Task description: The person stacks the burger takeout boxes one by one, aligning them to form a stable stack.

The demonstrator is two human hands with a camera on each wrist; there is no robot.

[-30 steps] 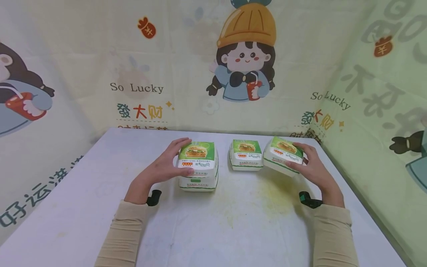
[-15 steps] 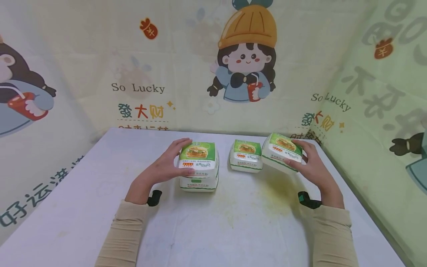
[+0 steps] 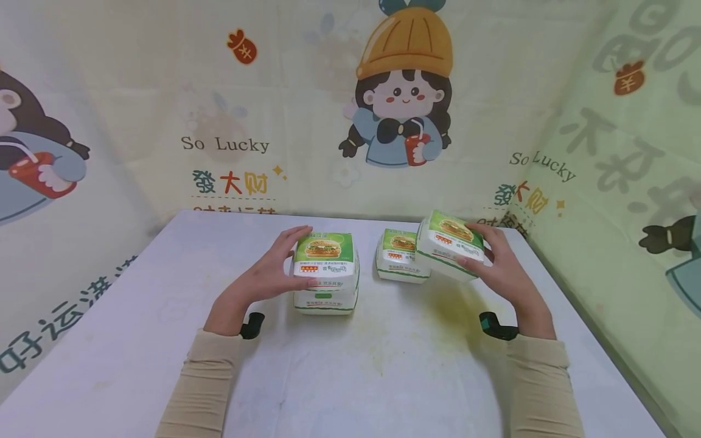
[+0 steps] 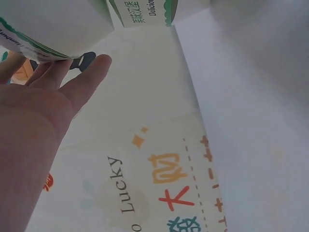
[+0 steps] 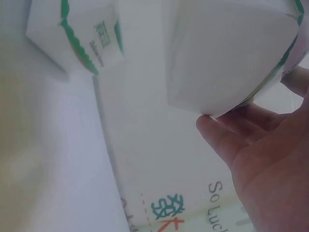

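Observation:
Two burger boxes stand stacked at centre left. My left hand (image 3: 268, 267) grips the upper burger box (image 3: 323, 258), thumb at the front and fingers behind; the lower burger box (image 3: 325, 301) sits beneath it on the table. My right hand (image 3: 506, 267) holds another burger box (image 3: 451, 243), tilted and raised, its pale underside (image 5: 227, 58) showing in the right wrist view. This raised box partly covers the right side of a fourth-looking green-and-white burger box (image 3: 397, 271) that rests on the table. Whether those two touch, I cannot tell.
The white table (image 3: 383, 377) has a yellowish stain (image 3: 454, 310) below the raised box. A printed cloth backdrop (image 3: 306, 109) rises behind the table's far edge and along both sides.
My right hand has carried its tilted burger box up and to the left, so it now overlaps the standing box in the head view. The left hand stays on the stack.

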